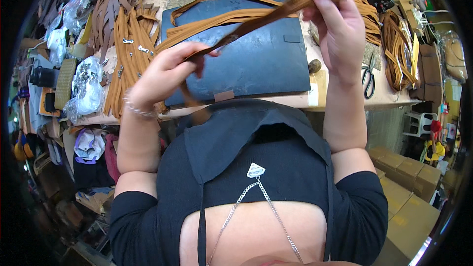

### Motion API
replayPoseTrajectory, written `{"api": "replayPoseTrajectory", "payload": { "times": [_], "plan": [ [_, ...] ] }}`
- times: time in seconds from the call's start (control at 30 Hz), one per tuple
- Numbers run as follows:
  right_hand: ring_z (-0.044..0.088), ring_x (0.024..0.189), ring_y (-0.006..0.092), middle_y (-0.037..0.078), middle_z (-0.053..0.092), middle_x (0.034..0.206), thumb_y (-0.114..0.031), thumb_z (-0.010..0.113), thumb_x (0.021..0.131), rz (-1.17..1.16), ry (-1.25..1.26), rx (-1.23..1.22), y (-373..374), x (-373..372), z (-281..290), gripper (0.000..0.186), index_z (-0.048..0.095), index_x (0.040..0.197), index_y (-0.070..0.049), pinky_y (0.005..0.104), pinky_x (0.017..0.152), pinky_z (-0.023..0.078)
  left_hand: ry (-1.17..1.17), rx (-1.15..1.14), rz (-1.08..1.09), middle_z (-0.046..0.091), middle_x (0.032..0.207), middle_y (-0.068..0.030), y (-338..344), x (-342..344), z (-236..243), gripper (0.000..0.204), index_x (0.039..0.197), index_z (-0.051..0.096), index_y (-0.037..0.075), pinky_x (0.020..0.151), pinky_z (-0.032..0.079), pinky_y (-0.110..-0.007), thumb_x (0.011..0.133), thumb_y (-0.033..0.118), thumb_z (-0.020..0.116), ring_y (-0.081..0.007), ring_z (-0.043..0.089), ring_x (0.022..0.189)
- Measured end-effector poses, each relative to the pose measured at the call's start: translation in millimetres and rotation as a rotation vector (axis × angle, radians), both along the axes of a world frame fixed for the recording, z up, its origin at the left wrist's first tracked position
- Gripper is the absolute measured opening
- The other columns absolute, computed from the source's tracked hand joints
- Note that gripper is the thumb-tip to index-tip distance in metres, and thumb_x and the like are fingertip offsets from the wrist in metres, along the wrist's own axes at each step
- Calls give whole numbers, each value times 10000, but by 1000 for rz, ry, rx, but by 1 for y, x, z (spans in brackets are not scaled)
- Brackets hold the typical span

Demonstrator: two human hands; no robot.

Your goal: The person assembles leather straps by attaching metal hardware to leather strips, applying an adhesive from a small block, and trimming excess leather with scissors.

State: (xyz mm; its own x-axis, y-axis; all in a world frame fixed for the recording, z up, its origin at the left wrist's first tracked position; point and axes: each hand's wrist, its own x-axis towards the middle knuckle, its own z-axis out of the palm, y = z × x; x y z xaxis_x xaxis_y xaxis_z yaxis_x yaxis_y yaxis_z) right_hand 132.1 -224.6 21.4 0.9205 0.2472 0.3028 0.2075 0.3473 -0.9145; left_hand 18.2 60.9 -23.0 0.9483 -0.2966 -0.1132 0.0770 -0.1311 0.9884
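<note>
A long brown zipper strip (256, 25) is stretched slantwise between my two hands above a dark board (256, 66). My left hand (170, 71) grips it over the board's left edge, and a blurred tail of it hangs below the fingers. Higher up at the right, my right hand (339, 34) pinches the strip near its end, thumb against the fingers. Beneath the stretched piece, more tan zipper strips (212, 22) lie across the upper part of the board. A small brown patch (224, 96) sits at the board's near edge.
Bundled zipper strips with metal sliders (129, 59) lie left of the board. To the right are black-handled scissors (368, 76), a small round brown object (314, 66) and looped tan strips (395, 51). Cardboard boxes (409, 207) stand below on the right.
</note>
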Motion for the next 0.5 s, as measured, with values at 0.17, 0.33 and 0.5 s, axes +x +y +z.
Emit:
{"api": "replayPoseTrajectory", "payload": {
  "times": [0.17, 0.33, 0.5],
  "plan": [
    [617, 762, 113, 1, 654, 845, -111, 733, 874, 71, 155, -326, -16, -3, -91, 209, 584, 1004, -44, 257, 707, 509, 253, 157, 41, 614, 716, 18, 87, -25, -7, 223, 955, 698, -34, 692, 487, -247, 980, 163, 596, -99, 585, 704],
    [512, 1083, 302, 106, 559, 1108, -197, 769, 763, -213, -554, -1106, 21, -41, -129, 351, 640, 1088, -157, 416, 900, 431, 67, 1000, 154, 651, 846, -74, 109, -32, -32, 229, 901, 714, 38, 810, 504, -367, 863, 263, 731, -238, 618, 851],
    [535, 1027, 259, 34, 575, 1017, -278, 742, 788, 546, -699, -1111, 48, -65, -131, 264, 653, 986, -128, 398, 878, 435, -524, 1231, 442, 637, 1017, -72, 65, -16, -61, 233, 921, 712, 100, 878, 481, -413, 793, 287, 768, -306, 587, 990]
  ]
}}
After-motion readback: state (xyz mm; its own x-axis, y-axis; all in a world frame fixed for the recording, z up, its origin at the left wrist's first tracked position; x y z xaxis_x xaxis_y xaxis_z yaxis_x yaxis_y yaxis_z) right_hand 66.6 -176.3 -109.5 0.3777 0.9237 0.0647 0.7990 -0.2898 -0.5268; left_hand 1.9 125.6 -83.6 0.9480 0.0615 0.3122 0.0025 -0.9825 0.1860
